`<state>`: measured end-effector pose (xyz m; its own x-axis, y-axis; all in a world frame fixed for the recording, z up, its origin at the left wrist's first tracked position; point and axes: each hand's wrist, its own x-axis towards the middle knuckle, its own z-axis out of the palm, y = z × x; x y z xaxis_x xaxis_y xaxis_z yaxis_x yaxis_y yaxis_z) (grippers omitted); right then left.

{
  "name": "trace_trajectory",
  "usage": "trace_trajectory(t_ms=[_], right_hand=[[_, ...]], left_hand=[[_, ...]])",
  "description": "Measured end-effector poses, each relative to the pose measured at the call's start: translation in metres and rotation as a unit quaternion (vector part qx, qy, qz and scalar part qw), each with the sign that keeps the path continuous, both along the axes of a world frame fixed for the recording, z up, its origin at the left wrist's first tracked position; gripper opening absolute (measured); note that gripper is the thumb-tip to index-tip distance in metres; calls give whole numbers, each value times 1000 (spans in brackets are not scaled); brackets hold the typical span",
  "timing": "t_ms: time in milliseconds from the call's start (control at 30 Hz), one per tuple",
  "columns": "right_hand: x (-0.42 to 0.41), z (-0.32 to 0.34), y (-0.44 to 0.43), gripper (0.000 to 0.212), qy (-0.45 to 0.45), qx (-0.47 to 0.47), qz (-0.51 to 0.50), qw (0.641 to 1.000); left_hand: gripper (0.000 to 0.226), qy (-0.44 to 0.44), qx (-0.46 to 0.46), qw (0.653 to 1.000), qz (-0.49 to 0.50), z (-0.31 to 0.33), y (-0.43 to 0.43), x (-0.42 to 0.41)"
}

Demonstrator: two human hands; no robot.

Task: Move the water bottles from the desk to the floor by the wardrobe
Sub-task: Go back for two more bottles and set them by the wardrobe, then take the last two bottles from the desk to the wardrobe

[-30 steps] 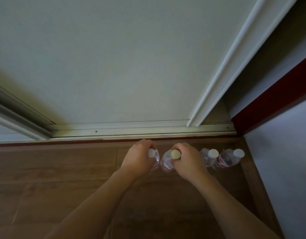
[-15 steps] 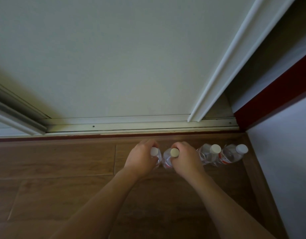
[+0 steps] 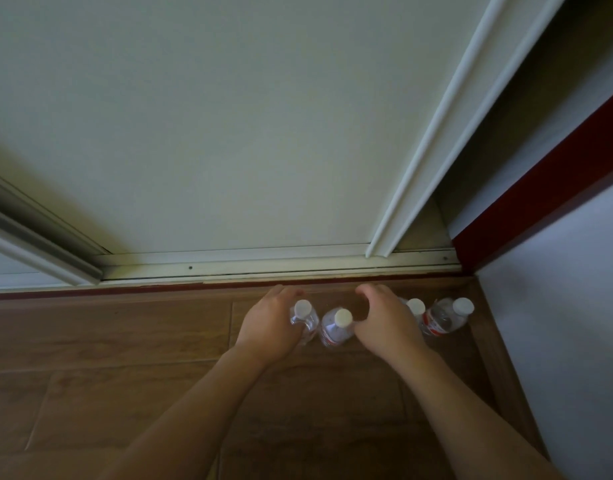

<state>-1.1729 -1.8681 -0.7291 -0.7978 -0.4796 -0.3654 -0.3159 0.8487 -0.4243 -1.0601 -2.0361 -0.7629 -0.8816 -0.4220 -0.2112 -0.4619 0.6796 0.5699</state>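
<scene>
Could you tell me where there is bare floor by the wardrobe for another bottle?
Free: the floor left of the left hand and its bottle, along the door track, and in front of the row. Crowded: four bottles fill the rest up to the right wall.

Four water bottles (image 3: 443, 318) by wardrobe (image 3: 229, 133); left hand (image 3: 268, 323) around one, right hand (image 3: 384, 323) perhaps loose.

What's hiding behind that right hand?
A third bottle: only its white cap and a sliver of body show past the right hand. The rest is covered.
</scene>
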Motion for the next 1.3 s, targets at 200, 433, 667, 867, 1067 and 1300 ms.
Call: trace_trajectory(t_ms=[200,433,667,867,1067,1300], right_hand=[[8,92,12,54,11,-12,4,1000],[30,257,20,47,42,-38,15,998],[56,445,31,44,90,-53,30,994],[79,585,48,47,123,-34,44,991],[99,681,71,70,134,-39,49,989],[125,733,96,69,162,-18,79,983]], left_hand=[[49,0,5,1000,18,94,11,12],[46,25,-16,1000,-6,266,24,30],[44,49,-51,997,-31,455,32,51],[52,33,-85,995,-30,600,43,73],[58,24,-91,995,-30,696,69,101],[56,42,-119,992,-31,750,98,124]])
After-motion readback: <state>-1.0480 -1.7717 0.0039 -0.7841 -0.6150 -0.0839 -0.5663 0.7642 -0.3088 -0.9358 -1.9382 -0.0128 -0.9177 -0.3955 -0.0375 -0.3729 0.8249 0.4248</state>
